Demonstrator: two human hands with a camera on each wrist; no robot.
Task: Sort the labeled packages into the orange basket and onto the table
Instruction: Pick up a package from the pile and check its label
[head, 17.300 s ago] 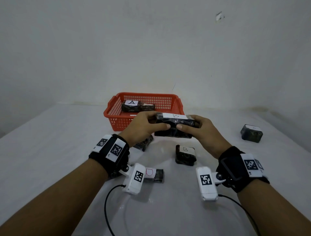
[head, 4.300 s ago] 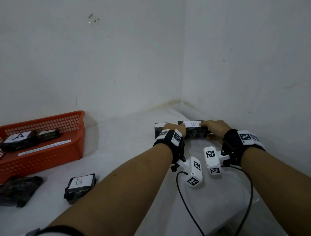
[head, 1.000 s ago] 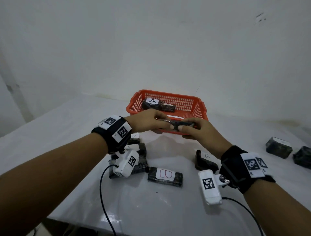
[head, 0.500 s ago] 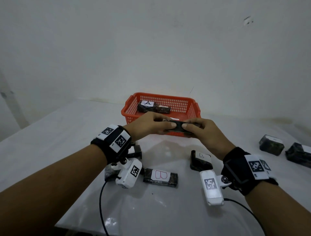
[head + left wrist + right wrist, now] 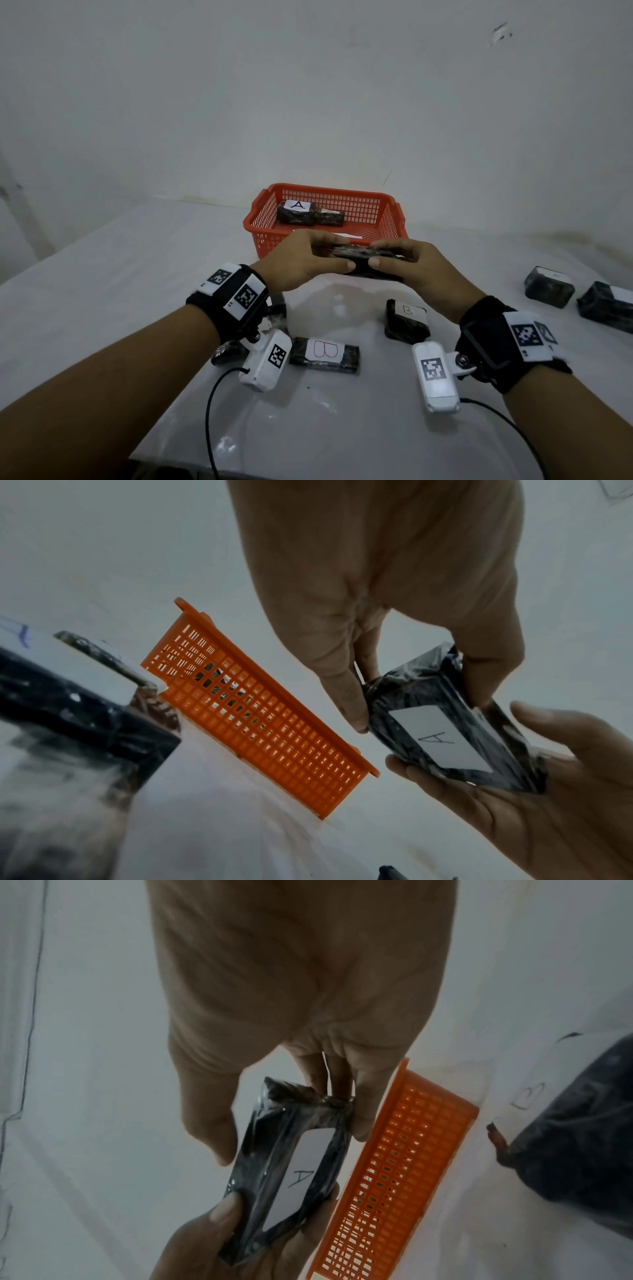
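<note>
Both hands hold one dark wrapped package (image 5: pixel 363 262) level above the table, just in front of the orange basket (image 5: pixel 262 224). My left hand (image 5: pixel 342 253) pinches its left end and my right hand (image 5: pixel 380 254) its right end. The wrist views show a white label marked A on the package's underside (image 5: pixel 441 737) (image 5: pixel 294 1172). Inside the basket lie a package labelled A (image 5: pixel 296 212) and a second dark package (image 5: pixel 330 217). Two packages labelled B (image 5: pixel 325 353) (image 5: pixel 407 320) lie on the table below my hands.
Two more dark packages (image 5: pixel 548 286) (image 5: pixel 606 306) sit at the far right of the white table. Another dark package (image 5: pixel 227 353) is partly hidden under my left wrist. A wall stands close behind the basket. The table's front edge runs near my forearms.
A B package was set down at the far right seconds ago; both hands now hold the A package. Over the last second it stayed in front of the basket, barely shifting.
</note>
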